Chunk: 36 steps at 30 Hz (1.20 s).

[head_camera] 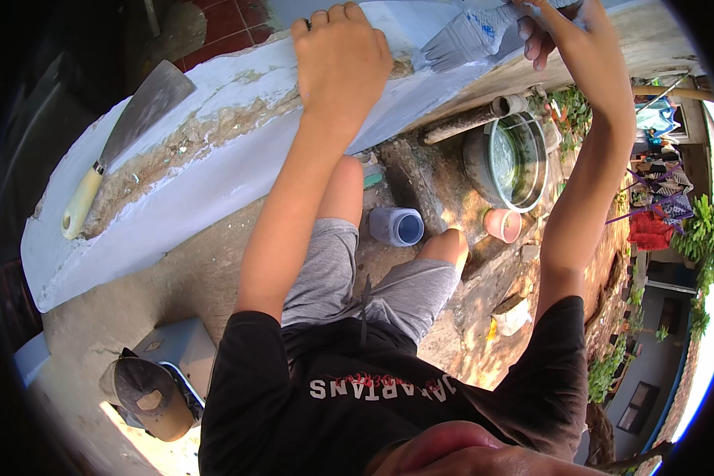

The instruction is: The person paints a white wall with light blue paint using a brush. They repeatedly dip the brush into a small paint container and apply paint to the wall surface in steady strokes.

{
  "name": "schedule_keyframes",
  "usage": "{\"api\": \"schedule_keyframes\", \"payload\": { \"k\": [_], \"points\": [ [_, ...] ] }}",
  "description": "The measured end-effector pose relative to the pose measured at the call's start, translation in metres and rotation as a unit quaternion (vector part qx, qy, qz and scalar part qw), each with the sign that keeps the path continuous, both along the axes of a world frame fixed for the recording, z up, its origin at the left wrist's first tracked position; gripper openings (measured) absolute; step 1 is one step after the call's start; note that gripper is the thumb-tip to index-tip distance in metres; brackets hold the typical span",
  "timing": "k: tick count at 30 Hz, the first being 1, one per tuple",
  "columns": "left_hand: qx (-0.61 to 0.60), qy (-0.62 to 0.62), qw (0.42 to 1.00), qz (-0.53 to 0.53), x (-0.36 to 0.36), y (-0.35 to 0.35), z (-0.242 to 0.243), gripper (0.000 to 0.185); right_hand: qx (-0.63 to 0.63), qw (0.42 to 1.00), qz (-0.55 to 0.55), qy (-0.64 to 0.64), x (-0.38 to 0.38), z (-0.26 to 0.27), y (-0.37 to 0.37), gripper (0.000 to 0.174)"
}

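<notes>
My right hand [562,33] is at the top right, shut on a wide paintbrush [467,38] whose bristles and handle are smeared with pale blue paint. The bristle tips touch the top edge of a low wall [196,184], painted pale blue with rough bare mortar along its broken edge. My left hand [342,65] rests on that ledge, knuckles up and fingers curled; what lies under the palm is hidden. Left along the ledge lies a putty knife [146,113] with a broad metal blade and a pale handle.
Between my knees on the ground stands an open pale blue paint container [387,226]. Beyond it are a pink pot [503,225], a large water-filled tub [514,160] and a pipe-like cylinder [467,124]. A cap [149,390] lies on a grey box [184,351] at lower left. Laundry [654,229] hangs far right.
</notes>
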<state>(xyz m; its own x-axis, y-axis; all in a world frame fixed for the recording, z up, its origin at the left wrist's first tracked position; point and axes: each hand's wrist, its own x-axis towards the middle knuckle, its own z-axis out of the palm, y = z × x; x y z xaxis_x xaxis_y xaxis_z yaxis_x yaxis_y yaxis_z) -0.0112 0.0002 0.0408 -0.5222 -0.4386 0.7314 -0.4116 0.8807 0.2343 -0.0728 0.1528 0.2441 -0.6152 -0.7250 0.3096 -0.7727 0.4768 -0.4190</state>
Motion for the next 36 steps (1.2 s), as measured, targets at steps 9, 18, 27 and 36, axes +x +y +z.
{"api": "schedule_keyframes", "payload": {
  "k": [9, 18, 27, 36],
  "points": [
    [0.016, 0.001, 1.0, -0.017, -0.006, 0.008, 0.005, 0.036, 0.012, 0.995, 0.081, -0.049, -0.059, -0.006, -0.058, 0.036],
    [0.001, -0.001, 1.0, 0.002, 0.001, 0.003, 0.002, 0.034, -0.086, 0.992, 0.033, 0.083, -0.064, -0.033, -0.084, 0.05],
    [-0.003, -0.016, 1.0, 0.002, -0.001, -0.001, 0.0, 0.031, -0.082, 0.996, 0.021, 0.011, -0.016, -0.041, -0.036, 0.045],
    [-0.016, -0.016, 1.0, -0.003, 0.0, 0.0, -0.001, 0.036, -0.053, 0.998, 0.01, -0.028, 0.014, -0.027, 0.013, 0.033]
  ]
}}
